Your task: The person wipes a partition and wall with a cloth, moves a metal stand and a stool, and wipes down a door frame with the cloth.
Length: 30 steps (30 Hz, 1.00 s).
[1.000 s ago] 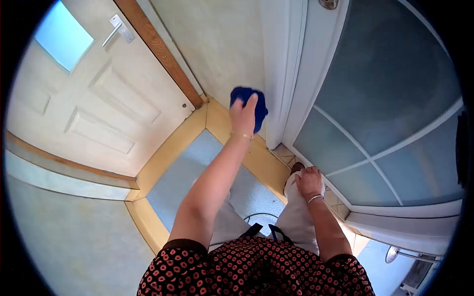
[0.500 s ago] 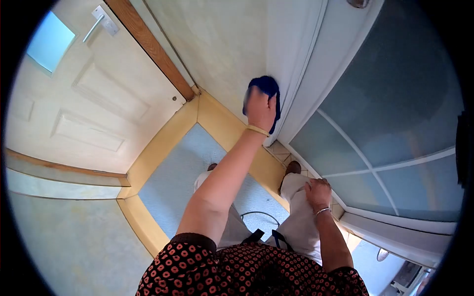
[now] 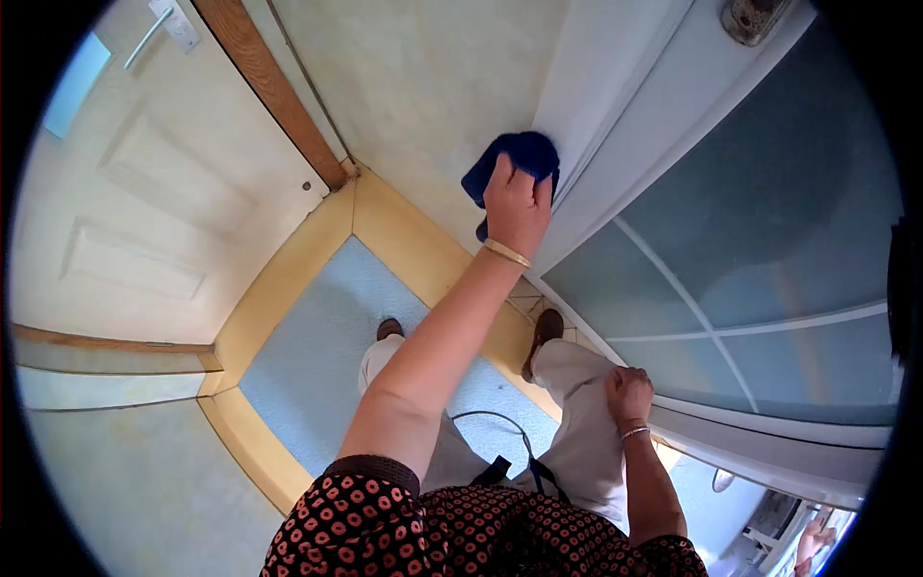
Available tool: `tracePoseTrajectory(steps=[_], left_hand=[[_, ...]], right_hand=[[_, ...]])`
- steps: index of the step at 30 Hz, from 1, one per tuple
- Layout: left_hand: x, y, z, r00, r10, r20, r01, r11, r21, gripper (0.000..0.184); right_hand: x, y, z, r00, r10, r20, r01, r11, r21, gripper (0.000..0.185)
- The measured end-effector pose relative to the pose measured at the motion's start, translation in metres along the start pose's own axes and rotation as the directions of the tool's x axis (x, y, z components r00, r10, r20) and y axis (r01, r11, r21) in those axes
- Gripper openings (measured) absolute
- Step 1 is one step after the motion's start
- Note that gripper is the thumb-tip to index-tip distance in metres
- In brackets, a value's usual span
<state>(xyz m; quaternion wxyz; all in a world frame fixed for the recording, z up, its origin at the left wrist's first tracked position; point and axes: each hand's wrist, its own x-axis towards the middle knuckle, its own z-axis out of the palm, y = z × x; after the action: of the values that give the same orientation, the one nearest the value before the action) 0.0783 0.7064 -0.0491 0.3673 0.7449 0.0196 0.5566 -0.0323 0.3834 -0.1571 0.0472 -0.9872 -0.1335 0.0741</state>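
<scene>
A dark blue cloth (image 3: 531, 150) is bunched under my left hand (image 3: 519, 213), pressed against the pale wall beside the white door frame (image 3: 588, 82). My left fingers are closed on the cloth, and its loose folds stick out above and to the left of them. At my bent knee, my right hand (image 3: 630, 396) rests against the light trouser leg (image 3: 577, 380). Its fingers are curled in, and I see nothing held in them.
A white panelled door (image 3: 159, 202) with a lever handle (image 3: 149, 37) stands at left. A glass-paned door (image 3: 760, 221) is close on my right. Below are a blue floor mat (image 3: 298, 365) with a yellow border (image 3: 260, 279) and a thin dark cord (image 3: 505, 417).
My left hand and the cloth have shifted slightly on the wall, and more of the cloth shows to the left. My right fingers look more curled. The view has moved a little.
</scene>
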Motion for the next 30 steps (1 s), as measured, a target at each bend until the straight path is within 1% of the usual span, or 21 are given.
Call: tracePoseTrajectory(steps=[1, 3, 4, 7, 8, 9, 11, 12, 13, 15, 17, 19, 20, 21, 23, 25, 26, 27, 28, 29, 30], left_hand=[[-0.003, 0.001, 0.002, 1.000, -0.004, -0.004, 0.004, 1.000, -0.008, 0.017], [-0.006, 0.002, 0.004, 0.995, -0.095, -0.032, 0.091, 0.991, -0.102, 0.015], [-0.004, 0.006, 0.005, 0.989, -0.139, -0.051, 0.133, 0.985, -0.112, 0.012], [0.011, 0.018, 0.000, 0.983, -0.173, -0.053, 0.165, 0.977, -0.138, 0.010], [0.021, 0.026, -0.001, 0.988, -0.143, -0.058, 0.133, 0.980, -0.151, 0.009], [0.023, 0.028, -0.001, 0.988, -0.143, -0.056, 0.133, 0.979, -0.154, 0.009], [0.024, 0.031, -0.002, 0.985, -0.170, -0.011, 0.168, 0.981, -0.098, 0.010], [0.019, 0.027, 0.000, 0.991, -0.131, -0.011, 0.129, 0.986, -0.110, 0.010], [0.014, 0.020, -0.002, 0.992, -0.127, -0.020, 0.123, 0.985, -0.117, 0.010], [-0.012, 0.006, 0.000, 0.985, -0.175, 0.009, 0.175, 0.983, -0.059, 0.010], [-0.023, -0.002, -0.001, 0.985, -0.170, 0.012, 0.170, 0.985, -0.030, 0.011], [-0.029, -0.007, -0.002, 0.950, -0.278, 0.139, 0.273, 0.960, 0.056, 0.013], [-0.009, 0.007, -0.005, 0.957, -0.263, 0.121, 0.266, 0.964, -0.009, 0.014], [0.005, 0.013, -0.003, 0.984, -0.169, 0.054, 0.173, 0.983, -0.059, 0.012], [0.040, 0.032, -0.010, 0.994, -0.096, 0.042, 0.099, 0.992, -0.074, 0.013], [0.067, 0.035, -0.011, 1.000, -0.029, -0.009, 0.029, 0.999, -0.034, 0.012], [0.071, 0.033, -0.013, 0.995, -0.088, 0.039, 0.086, 0.995, 0.042, 0.012], [0.069, 0.024, -0.013, 0.999, -0.020, 0.041, 0.016, 0.995, 0.099, 0.012], [0.060, 0.017, -0.013, 0.997, -0.047, 0.066, 0.037, 0.989, 0.145, 0.012], [0.047, 0.009, -0.013, 0.992, -0.080, 0.093, 0.060, 0.980, 0.192, 0.013], [0.033, -0.004, -0.013, 0.974, -0.154, 0.166, 0.115, 0.968, 0.224, 0.018]], right_hand=[[-0.003, 0.001, 0.000, 1.000, 0.005, -0.003, -0.005, 1.000, -0.009, 0.017], [-0.008, 0.003, 0.001, 0.996, 0.016, -0.083, -0.012, 0.999, 0.045, 0.014], [-0.009, 0.002, 0.001, 0.996, 0.015, -0.083, -0.011, 0.999, 0.039, 0.014], [-0.014, -0.007, -0.003, 0.992, -0.003, -0.123, 0.011, 0.998, 0.064, 0.012], [-0.014, -0.008, -0.004, 0.993, -0.011, -0.120, 0.017, 0.999, 0.046, 0.013], [-0.016, -0.010, -0.005, 0.993, -0.018, -0.118, 0.021, 0.999, 0.028, 0.014], [-0.019, -0.012, -0.008, 0.995, -0.003, -0.099, 0.005, 1.000, 0.016, 0.014], [-0.017, -0.011, -0.009, 0.996, 0.005, -0.088, -0.005, 1.000, 0.009, 0.015], [-0.016, -0.014, -0.010, 0.995, 0.004, -0.099, -0.004, 1.000, 0.004, 0.015], [-0.017, -0.006, -0.001, 0.992, -0.005, -0.130, 0.012, 0.999, 0.053, 0.016], [-0.016, -0.005, 0.001, 0.991, -0.026, -0.132, 0.031, 0.999, 0.033, 0.016], [-0.017, -0.007, 0.002, 0.991, -0.052, -0.124, 0.055, 0.998, 0.014, 0.017], [-0.018, -0.008, 0.003, 0.990, -0.066, -0.128, 0.070, 0.997, 0.020, 0.017], [-0.017, -0.009, 0.003, 0.987, -0.073, -0.141, 0.077, 0.997, 0.024, 0.018], [-0.016, -0.009, 0.005, 0.983, -0.084, -0.161, 0.089, 0.996, 0.022, 0.018], [-0.016, -0.009, 0.006, 0.980, -0.093, -0.178, 0.098, 0.995, 0.022, 0.019], [-0.015, -0.012, 0.004, 0.983, -0.095, -0.158, 0.098, 0.995, 0.010, 0.020], [-0.015, -0.015, 0.001, 0.985, -0.097, -0.144, 0.098, 0.995, -0.003, 0.021], [-0.013, -0.015, -0.001, 0.983, -0.099, -0.157, 0.101, 0.995, 0.007, 0.021], [-0.012, -0.015, -0.001, 0.987, -0.089, -0.135, 0.090, 0.996, -0.002, 0.021], [-0.013, -0.015, 0.000, 0.991, -0.077, -0.111, 0.077, 0.997, -0.010, 0.022]])
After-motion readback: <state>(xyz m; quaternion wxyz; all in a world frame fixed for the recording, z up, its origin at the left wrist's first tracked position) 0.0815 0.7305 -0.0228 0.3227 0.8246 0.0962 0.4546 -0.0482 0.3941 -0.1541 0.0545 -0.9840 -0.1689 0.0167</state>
